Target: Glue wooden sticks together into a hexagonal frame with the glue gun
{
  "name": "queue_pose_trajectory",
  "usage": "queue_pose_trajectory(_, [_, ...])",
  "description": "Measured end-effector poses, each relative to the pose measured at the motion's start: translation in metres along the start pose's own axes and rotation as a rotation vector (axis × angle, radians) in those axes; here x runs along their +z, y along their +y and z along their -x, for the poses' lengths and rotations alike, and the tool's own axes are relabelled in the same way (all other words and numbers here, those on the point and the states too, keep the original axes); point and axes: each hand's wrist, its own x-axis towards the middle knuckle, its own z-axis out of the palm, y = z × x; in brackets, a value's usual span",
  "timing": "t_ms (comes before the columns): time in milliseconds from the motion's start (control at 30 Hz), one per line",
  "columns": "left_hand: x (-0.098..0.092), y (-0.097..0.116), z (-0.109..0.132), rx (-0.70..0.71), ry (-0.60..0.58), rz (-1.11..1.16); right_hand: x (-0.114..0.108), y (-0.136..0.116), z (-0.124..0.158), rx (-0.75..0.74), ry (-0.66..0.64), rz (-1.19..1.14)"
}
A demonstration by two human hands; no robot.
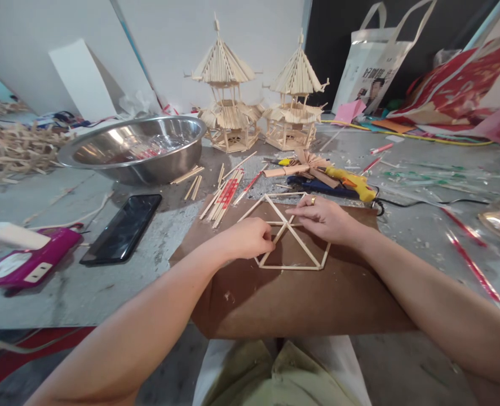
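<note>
A flat frame of thin wooden sticks (294, 239), a hexagon with crossing spokes, lies on a brown board (292, 299) in front of me. My left hand (247, 238) rests on the frame's left side with its fingers curled, pinching a stick near the centre. My right hand (323, 219), a ring on one finger, lies on the frame's upper right with fingers stretched flat, pressing the sticks down.
Loose sticks (223, 197) lie left of the frame, a yellow glue gun (353, 181) behind it. A steel bowl (135, 148), a black phone (123, 228) and a pink device (30, 259) sit at left. Two stick pagodas (228, 90) (294, 96) stand at the back.
</note>
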Motion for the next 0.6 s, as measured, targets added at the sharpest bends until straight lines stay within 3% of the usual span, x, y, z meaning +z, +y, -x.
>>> queue_pose_trajectory(100, [-0.0005, 0.0001, 0.0001, -0.001, 0.000, 0.005, -0.0006, 0.0034, 0.0008, 0.018, 0.029, -0.010])
queue_pose_trajectory(600, [-0.0003, -0.0014, -0.0002, 0.021, -0.011, -0.013, 0.0009, -0.0040, -0.0022, -0.041, -0.127, 0.097])
